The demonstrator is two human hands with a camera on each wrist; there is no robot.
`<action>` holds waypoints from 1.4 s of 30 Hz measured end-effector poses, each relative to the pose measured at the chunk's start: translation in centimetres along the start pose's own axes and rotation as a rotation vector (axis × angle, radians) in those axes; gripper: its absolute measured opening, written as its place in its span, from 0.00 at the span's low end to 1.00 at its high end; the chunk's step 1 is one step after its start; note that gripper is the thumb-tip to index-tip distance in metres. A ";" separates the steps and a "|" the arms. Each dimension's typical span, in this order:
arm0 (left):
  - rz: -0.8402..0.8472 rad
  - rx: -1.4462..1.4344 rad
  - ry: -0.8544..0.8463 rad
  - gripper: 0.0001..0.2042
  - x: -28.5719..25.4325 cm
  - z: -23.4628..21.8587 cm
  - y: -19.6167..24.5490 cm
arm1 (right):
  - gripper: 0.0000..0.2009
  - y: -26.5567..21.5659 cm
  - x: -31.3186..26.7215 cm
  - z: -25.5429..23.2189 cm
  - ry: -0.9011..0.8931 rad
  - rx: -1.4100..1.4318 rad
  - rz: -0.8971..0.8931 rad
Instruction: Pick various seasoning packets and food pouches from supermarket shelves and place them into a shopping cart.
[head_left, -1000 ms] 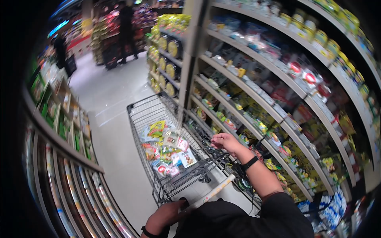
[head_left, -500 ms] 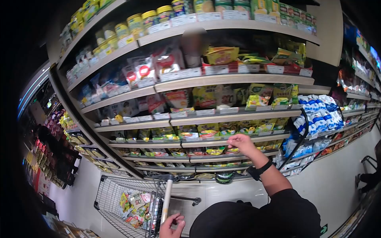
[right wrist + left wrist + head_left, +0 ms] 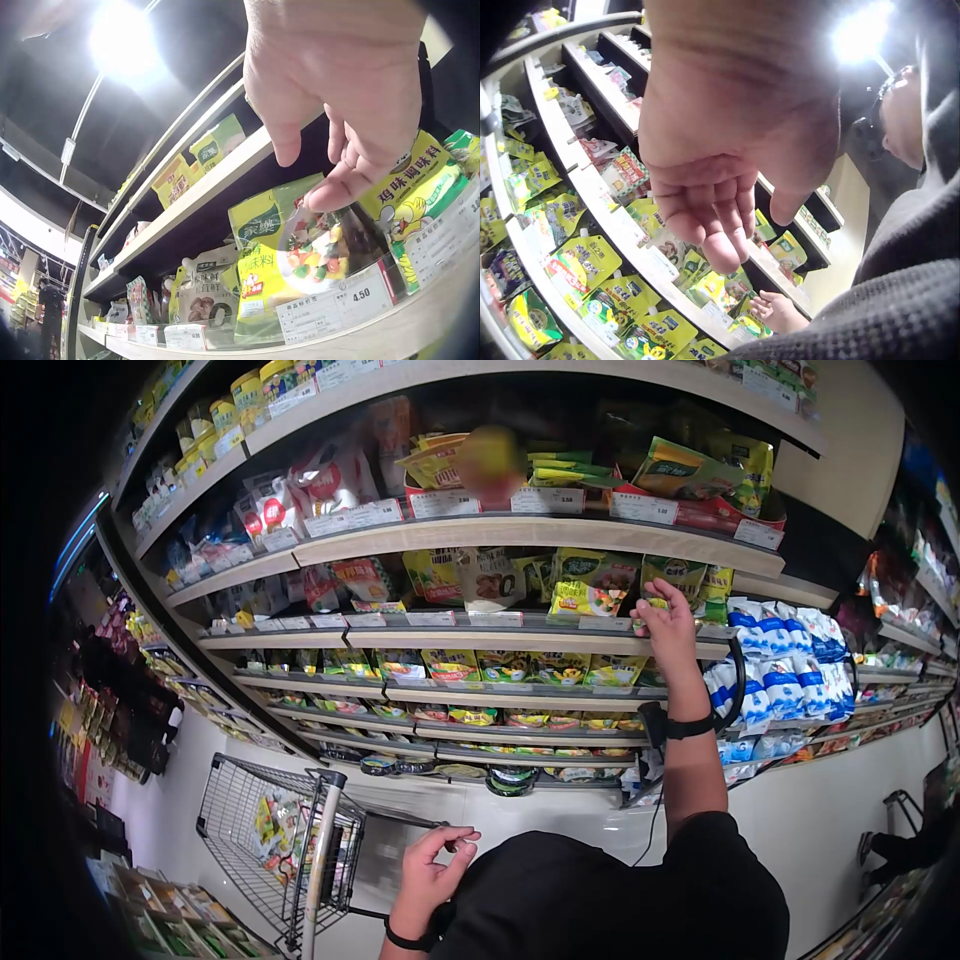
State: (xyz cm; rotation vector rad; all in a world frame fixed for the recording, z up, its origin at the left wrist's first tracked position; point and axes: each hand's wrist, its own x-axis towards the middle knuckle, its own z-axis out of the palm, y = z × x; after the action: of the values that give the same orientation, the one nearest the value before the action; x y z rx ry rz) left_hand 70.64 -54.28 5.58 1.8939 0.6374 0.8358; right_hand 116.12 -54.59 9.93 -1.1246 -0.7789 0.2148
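L hand (image 3: 731, 142), R hand (image 3: 341, 105) half-open, empty; yellow-green bag (image 3: 262, 259) below R hand, contact unclear.

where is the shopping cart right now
In the head view, the shopping cart stands at the lower left, to the left of the person's left hand and apart from it, near the shelves.

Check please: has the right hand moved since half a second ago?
Yes, up and rightward: the right hand was below the bright yellow bag on the shelf; now it is right of that bag.
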 end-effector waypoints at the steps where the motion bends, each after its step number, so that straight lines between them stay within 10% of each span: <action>1: 0.011 0.014 -0.008 0.08 0.2 0.4 0.3 | 0.27 0.7 0.5 0.1 -0.027 0.016 0.007; 12: 0.028 0.024 0.014 0.06 1.0 2.2 0.7 | 0.24 3.4 4.0 1.9 0.030 -0.327 0.005; 22: -0.006 0.046 0.020 0.05 1.5 2.4 0.4 | 0.12 2.2 4.1 2.6 -0.278 -0.243 0.323; 28: -0.025 0.036 0.073 0.07 1.4 1.6 -1.1 | 0.23 -1.9 0.7 4.3 -0.439 -0.512 -0.603; 36: -0.060 -0.023 0.189 0.47 2.1 -1.1 -1.5 | 0.23 -4.0 -12.5 13.0 -1.013 0.179 -0.420; 42: -0.339 -0.162 0.131 0.25 -1.4 -6.9 -7.4 | 0.23 -3.7 -19.9 19.6 -1.170 0.322 -0.147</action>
State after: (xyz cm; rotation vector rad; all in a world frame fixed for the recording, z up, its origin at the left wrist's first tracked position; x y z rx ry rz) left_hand 63.83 -48.36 0.73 1.5392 0.9141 0.7687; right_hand 88.11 -52.43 8.20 -0.5495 -1.7704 0.8803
